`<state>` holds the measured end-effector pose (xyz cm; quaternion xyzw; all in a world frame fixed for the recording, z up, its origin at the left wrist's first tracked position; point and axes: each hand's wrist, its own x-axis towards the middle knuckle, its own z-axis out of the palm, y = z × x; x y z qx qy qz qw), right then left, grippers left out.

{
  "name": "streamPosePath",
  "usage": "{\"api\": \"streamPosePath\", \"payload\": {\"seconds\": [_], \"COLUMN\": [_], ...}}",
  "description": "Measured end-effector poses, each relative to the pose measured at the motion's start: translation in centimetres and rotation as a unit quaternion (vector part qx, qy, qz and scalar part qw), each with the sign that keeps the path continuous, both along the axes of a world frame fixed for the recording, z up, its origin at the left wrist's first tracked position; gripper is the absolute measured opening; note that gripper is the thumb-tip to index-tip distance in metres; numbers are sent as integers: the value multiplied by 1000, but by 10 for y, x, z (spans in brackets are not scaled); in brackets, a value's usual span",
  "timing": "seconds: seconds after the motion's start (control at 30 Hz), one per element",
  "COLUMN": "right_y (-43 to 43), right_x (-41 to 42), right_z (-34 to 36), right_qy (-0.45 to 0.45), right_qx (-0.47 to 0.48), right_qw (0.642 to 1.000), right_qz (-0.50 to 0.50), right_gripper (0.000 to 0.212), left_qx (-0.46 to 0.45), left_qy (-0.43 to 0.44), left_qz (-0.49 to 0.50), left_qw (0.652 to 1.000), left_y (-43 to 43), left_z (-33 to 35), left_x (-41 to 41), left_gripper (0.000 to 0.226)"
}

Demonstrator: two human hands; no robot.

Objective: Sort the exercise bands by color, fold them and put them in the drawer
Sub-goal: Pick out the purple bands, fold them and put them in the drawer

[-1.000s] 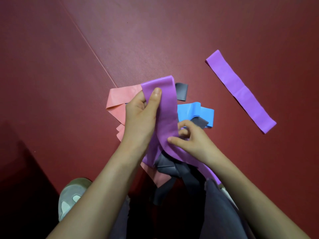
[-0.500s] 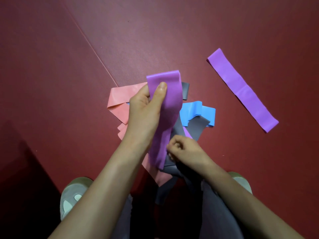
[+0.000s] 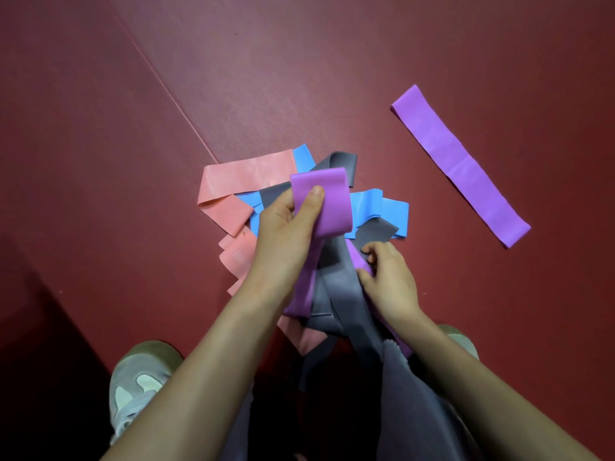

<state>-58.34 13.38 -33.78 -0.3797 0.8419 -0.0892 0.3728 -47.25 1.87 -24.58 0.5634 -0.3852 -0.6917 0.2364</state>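
Note:
A tangled pile of exercise bands lies on the red floor mat (image 3: 299,78): pink bands (image 3: 246,181), blue bands (image 3: 376,207) and grey bands (image 3: 336,281). My left hand (image 3: 286,227) pinches the looped top of a purple band (image 3: 329,201), thumb on its front, holding it above the pile. My right hand (image 3: 389,281) grips the lower stretch of the same purple band where it passes beside the grey bands. A second purple band (image 3: 459,164) lies flat and apart, to the right. No drawer is in view.
My two grey shoes (image 3: 139,384) stand at the bottom, the right one (image 3: 462,341) mostly hidden by my forearm. Grey trouser legs fill the bottom centre. A seam in the mat runs diagonally at upper left. A dark shadow covers the lower left corner.
My left hand has kept the purple band's top pinched while my right hand shifted along its lower part to the right of the grey bands. More blue and grey band now shows behind the loop.

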Motion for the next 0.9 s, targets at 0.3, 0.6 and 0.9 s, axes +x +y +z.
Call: {"api": "streamPosePath", "payload": {"seconds": [0.3, 0.6, 0.9], "right_y": [2, -10, -51], "right_x": [18, 26, 3], "right_z": [-1, 7, 75], "right_qy": [-3, -85, -257], "right_qx": [-8, 25, -246], "right_qw": [998, 995, 909], "right_qz": [-62, -46, -217], "right_gripper": [19, 17, 32], "left_qx": [16, 24, 14], "left_qy": [-11, -13, -3], "left_qz": [28, 41, 60], "left_qw": [999, 999, 998], "left_y": [-6, -6, -6], "left_z": [-2, -6, -8], "left_x": [8, 10, 14], "left_gripper": [21, 20, 21]}}
